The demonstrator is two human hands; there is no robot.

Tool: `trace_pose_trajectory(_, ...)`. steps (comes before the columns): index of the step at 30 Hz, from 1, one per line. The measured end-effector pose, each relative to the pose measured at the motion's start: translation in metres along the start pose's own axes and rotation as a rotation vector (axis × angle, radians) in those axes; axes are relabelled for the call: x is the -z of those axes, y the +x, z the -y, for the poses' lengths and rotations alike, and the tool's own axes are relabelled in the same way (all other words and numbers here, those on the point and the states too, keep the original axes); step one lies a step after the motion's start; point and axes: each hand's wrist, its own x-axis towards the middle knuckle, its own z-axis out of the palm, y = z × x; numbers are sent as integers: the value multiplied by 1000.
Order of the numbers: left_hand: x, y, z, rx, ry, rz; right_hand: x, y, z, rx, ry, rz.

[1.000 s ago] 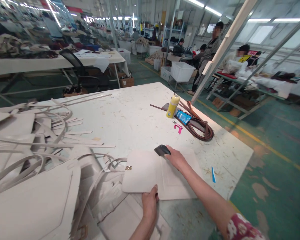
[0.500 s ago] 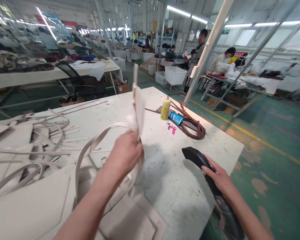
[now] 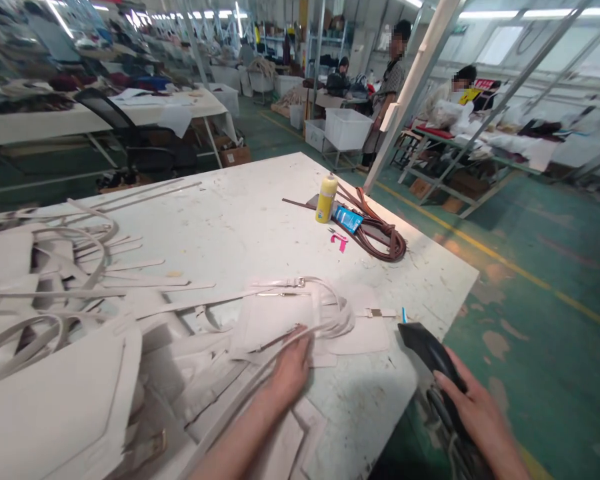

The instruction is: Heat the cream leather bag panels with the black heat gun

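My left hand (image 3: 294, 365) is closed at the near edge of a flat beige bag (image 3: 280, 317); its fingertips are partly covered by a beige strap (image 3: 337, 313). The bag lies on the table, with a zip and a small buckle (image 3: 300, 283) along its far side. A further beige panel (image 3: 363, 333) with a metal clasp (image 3: 375, 313) sits just right of it. At the table's right edge, my right hand (image 3: 473, 403) grips a black curved handheld tool (image 3: 433, 350). The tool's nozzle points left, and cord-like loops hang beneath it.
Beige bag parts (image 3: 55, 407) and straps cover the table's left side. Toward the far corner stand a yellow bottle (image 3: 326, 200), a blue packet (image 3: 349, 219) and coiled brown straps (image 3: 387, 243). A metal post (image 3: 395, 107) rises behind the table. Several people work beyond.
The beige bag, held upright before, now lies flat on the table. My left hand has come down with it. My right hand and the black tool have shifted slightly right and lower.
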Motion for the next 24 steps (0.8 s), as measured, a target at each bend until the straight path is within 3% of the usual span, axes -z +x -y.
trace_pose_trajectory(3,19,10,19,89,-176,-157,0,-19,19,88,-33,84)
trace_pose_trajectory(6,23,18,28,43,-200,-99,-18,-36,39,252,-56,305)
trace_pose_trajectory(10,14,13,30,-55,106,-36,-61,-49,53,375,-145,508)
trace_pose_trajectory(14,7,4,30,-77,301,-15,-94,-51,70,422,-178,515)
trace_pose_trajectory(18,9,1,31,-86,320,-6,-109,-42,96,459,-155,472)
trace_pose_trajectory(24,5,-6,24,-54,307,30,-120,8,145,444,-164,345)
